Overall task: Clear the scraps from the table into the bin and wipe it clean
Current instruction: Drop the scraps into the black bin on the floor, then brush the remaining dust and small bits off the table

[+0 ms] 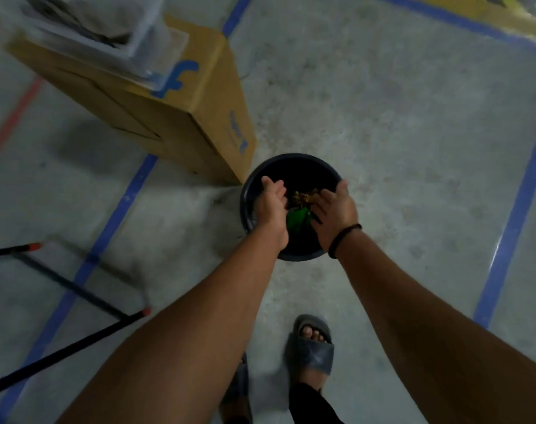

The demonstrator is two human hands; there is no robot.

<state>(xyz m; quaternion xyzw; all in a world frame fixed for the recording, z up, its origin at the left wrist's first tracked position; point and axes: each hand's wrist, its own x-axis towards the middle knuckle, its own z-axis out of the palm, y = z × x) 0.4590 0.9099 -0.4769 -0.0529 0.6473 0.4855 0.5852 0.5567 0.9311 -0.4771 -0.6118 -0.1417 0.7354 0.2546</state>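
A round black bin (294, 162) stands on the concrete floor ahead of me. Both my hands are over its mouth, palms turned toward each other. My left hand (271, 201) and my right hand (335, 211) cup a heap of scraps (303, 198) between them: brownish-yellow bits on top and a green leafy piece (295, 218) below. The fingers of both hands curve around the heap. A dark band circles my right wrist. The bin's inside is too dark to make out.
A tall cardboard box (199, 117) with blue print stands just left of the bin, with clear plastic containers (107, 29) on top. Black metal legs with orange tips (77, 286) cross the floor at lower left. Blue tape lines mark the floor. My sandalled foot (312, 344) is below the bin.
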